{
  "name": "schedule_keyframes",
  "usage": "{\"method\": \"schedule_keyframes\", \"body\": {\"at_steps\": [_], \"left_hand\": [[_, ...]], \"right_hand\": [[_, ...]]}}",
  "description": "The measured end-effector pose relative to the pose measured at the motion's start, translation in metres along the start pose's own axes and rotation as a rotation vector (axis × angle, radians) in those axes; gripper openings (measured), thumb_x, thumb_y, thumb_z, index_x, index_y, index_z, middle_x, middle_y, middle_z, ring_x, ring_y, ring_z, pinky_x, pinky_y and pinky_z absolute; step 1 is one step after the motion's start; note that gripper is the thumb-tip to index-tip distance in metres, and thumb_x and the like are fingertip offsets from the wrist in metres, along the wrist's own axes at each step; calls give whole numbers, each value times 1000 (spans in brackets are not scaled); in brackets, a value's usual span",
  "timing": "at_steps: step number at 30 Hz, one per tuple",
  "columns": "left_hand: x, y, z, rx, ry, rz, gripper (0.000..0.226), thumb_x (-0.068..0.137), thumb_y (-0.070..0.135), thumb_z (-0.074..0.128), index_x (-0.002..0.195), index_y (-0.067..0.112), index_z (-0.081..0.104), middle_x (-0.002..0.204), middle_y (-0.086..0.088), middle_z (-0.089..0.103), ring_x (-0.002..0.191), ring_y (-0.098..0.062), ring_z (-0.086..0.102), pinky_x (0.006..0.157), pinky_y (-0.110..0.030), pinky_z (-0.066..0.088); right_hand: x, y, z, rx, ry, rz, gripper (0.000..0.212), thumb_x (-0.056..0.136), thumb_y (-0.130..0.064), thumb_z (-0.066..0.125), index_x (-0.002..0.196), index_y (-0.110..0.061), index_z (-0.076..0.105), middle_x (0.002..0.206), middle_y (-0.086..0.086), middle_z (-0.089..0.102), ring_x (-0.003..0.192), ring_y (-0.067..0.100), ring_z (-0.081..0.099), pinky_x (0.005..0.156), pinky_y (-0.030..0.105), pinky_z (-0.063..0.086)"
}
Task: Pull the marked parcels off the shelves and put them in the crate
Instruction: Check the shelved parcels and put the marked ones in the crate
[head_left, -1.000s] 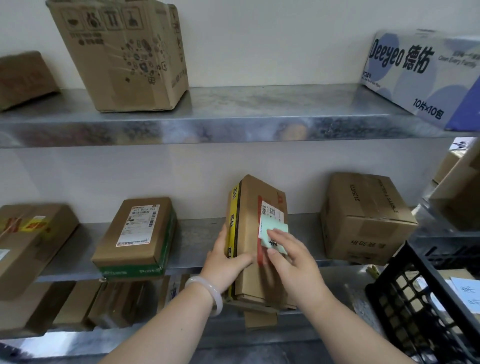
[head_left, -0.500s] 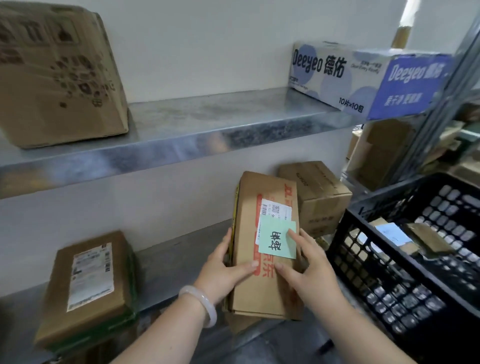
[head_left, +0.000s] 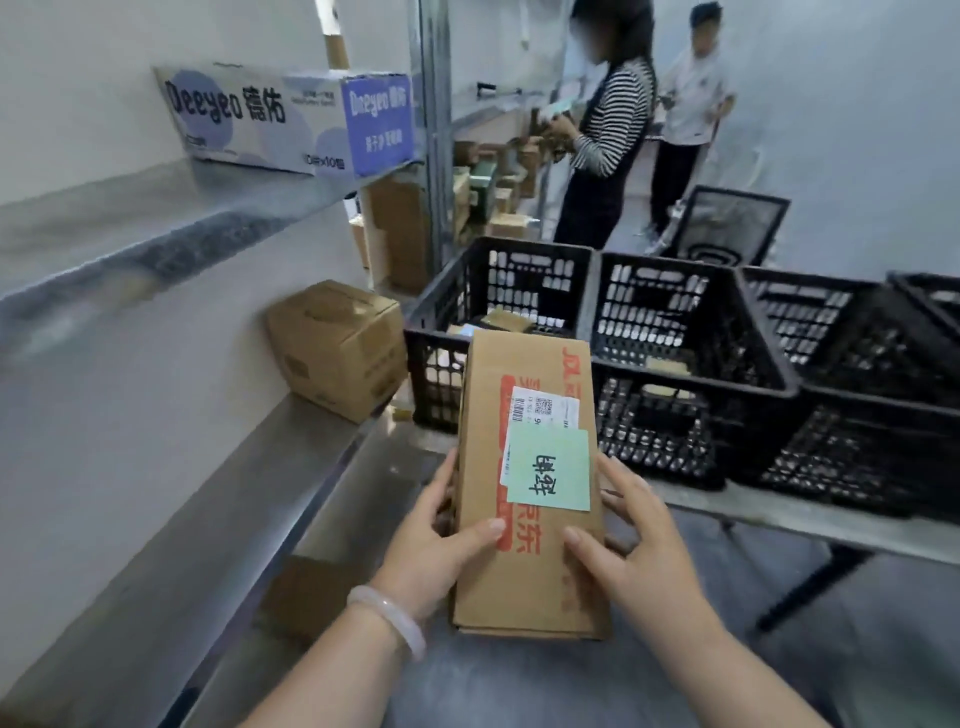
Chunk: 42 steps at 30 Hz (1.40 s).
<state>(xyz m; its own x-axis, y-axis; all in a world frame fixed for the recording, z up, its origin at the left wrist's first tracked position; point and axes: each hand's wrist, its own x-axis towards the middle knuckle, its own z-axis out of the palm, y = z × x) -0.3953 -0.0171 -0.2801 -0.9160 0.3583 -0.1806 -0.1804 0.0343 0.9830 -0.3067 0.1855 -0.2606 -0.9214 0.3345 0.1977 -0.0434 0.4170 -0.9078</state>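
I hold a flat brown cardboard parcel (head_left: 524, 561) in front of me, clear of the shelf. It carries red print, a white shipping label and a green sticky note (head_left: 548, 470) with handwriting. My left hand (head_left: 434, 551) grips its left edge, thumb on the top face. My right hand (head_left: 631, 545) grips the right edge, thumb on top too. Just beyond the parcel stands a black plastic crate (head_left: 498, 296) with a few parcels inside.
More black crates (head_left: 691, 332) line a grey table (head_left: 810, 525) to the right. The metal shelf (head_left: 218, 499) on the left holds a brown box (head_left: 337, 348); a Deeyeo carton (head_left: 280, 119) sits above. Two people (head_left: 613, 130) stand at the back.
The parcel has come off the shelf and swung right toward the crates, held in both hands. The view turned right, so the crates and the people came into sight.
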Motion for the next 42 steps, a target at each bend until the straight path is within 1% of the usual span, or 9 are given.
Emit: {"method": "schedule_keyframes", "body": {"at_steps": [4, 8, 14, 20, 25, 31, 33, 38, 42], "left_hand": [[-10, 14, 67, 16, -220, 28, 84, 74, 25, 85, 132, 62, 38, 110, 24, 69, 106, -5, 65, 86, -30, 57], [-37, 27, 139, 13, -403, 80, 78, 77, 16, 81, 128, 58, 39, 124, 12, 63, 107, -6, 66, 85, -31, 57], [-110, 18, 240, -9, -675, 70, 81, 75, 19, 83, 132, 58, 41, 114, 19, 67, 99, -4, 68, 70, -21, 57], [-223, -3, 335, 9, -910, 26, 82, 73, 25, 84, 129, 61, 38, 102, 27, 71, 98, -2, 68, 71, -23, 57], [-314, 4, 401, 33, -1154, 15, 94, 60, 34, 86, 137, 55, 36, 115, 14, 70, 99, -7, 70, 70, -22, 58], [-397, 18, 469, 108, -1509, -50, 87, 71, 27, 83, 144, 44, 39, 121, 1, 70, 103, -23, 70, 77, -34, 59], [-415, 21, 489, 173, -1601, -33, 84, 72, 29, 81, 143, 47, 40, 119, 0, 71, 104, -24, 70, 84, -40, 58], [-456, 23, 538, 293, -1799, -17, 84, 74, 28, 84, 142, 51, 39, 118, 3, 71, 104, -21, 70, 82, -38, 57], [-483, 21, 568, 209, -1808, -78, 81, 65, 37, 87, 133, 51, 46, 117, 5, 71, 104, -18, 70, 78, -32, 59]], "right_hand": [[-56, 2, -70, -51, 248, 114, 71, 81, -31, 77, 135, -57, 39, 142, -20, 39, 122, -4, 48, 83, 19, 49], [-116, 1, -121, -47, 443, 141, 68, 82, -30, 76, 134, -57, 41, 137, -24, 43, 117, -12, 47, 76, 4, 45], [-227, -3, -193, -58, 655, 233, 68, 84, -29, 75, 128, -65, 39, 135, -23, 46, 121, -8, 47, 99, 40, 50], [-366, -25, -258, -140, 859, 352, 64, 87, -34, 69, 131, -65, 33, 117, -56, 37, 114, -23, 40, 94, 35, 51], [-476, -47, -300, -110, 1069, 413, 67, 85, -36, 71, 134, -63, 34, 129, -38, 43, 118, -12, 46, 84, 21, 50], [-574, -77, -349, 309, 1202, 473, 110, 52, -61, 85, 143, -57, 23, 141, -15, 47, 126, 13, 48, 101, 49, 43], [-600, -78, -353, 416, 1248, 481, 104, 53, -67, 83, 140, -60, 27, 138, -12, 53, 132, 20, 45, 108, 60, 33], [-656, -81, -356, 399, 1446, 451, 94, 63, -58, 81, 142, -53, 29, 111, -20, 70, 116, 10, 54, 92, 46, 44], [-680, -87, -367, 435, 1589, 386, 103, 54, -57, 83, 143, -46, 32, 116, -5, 71, 117, 27, 59, 105, 61, 36]]}}
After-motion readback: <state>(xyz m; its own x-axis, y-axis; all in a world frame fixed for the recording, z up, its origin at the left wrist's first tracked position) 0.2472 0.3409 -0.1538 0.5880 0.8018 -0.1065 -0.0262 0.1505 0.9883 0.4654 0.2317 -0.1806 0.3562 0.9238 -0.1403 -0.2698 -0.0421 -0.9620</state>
